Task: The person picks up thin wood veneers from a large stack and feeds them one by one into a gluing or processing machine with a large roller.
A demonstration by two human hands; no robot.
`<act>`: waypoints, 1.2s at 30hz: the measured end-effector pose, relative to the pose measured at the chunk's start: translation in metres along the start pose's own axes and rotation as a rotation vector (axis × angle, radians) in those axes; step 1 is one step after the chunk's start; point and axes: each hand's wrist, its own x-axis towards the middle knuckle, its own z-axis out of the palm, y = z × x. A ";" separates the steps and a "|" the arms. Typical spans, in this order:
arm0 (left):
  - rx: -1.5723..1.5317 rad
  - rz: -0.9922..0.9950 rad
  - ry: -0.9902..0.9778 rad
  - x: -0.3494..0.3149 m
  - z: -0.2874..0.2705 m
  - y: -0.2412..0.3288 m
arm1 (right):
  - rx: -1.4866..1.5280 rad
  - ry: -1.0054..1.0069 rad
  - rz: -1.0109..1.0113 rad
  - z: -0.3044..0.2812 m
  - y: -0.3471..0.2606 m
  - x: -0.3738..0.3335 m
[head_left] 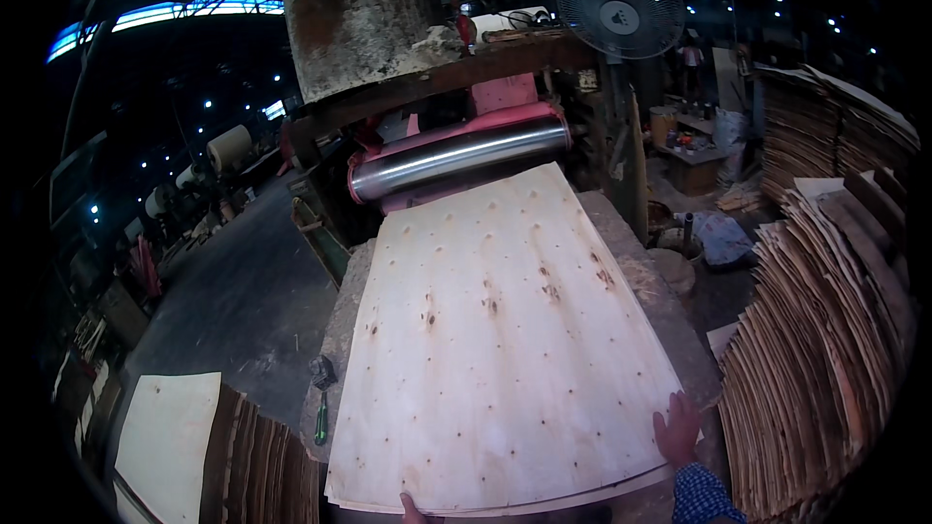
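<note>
A large pale wood veneer sheet [505, 349], dotted with brown knots, lies before me on top of at least one more sheet. Its far end reaches close to a shiny metal roller [461, 157] with pink-stained parts around it. My right hand [678, 430] rests at the sheet's near right edge, fingers stretched out, below it a blue checked sleeve. At the near edge, left of the middle, the thumb of my left hand [412, 510] lies over the veneer; the other fingers are hidden below the edge.
Tall veneer stacks [801, 359] stand on the right, and a lower stack [257, 456] at the left. A green-handled brush-like tool [321, 408] lies beside the sheet. Above the roller sits a stained drum [359, 19], with a fan [619, 15] to its right.
</note>
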 end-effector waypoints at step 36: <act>-0.008 -0.049 -0.030 0.008 -0.007 -0.001 | -0.007 -0.017 0.021 0.002 0.001 0.000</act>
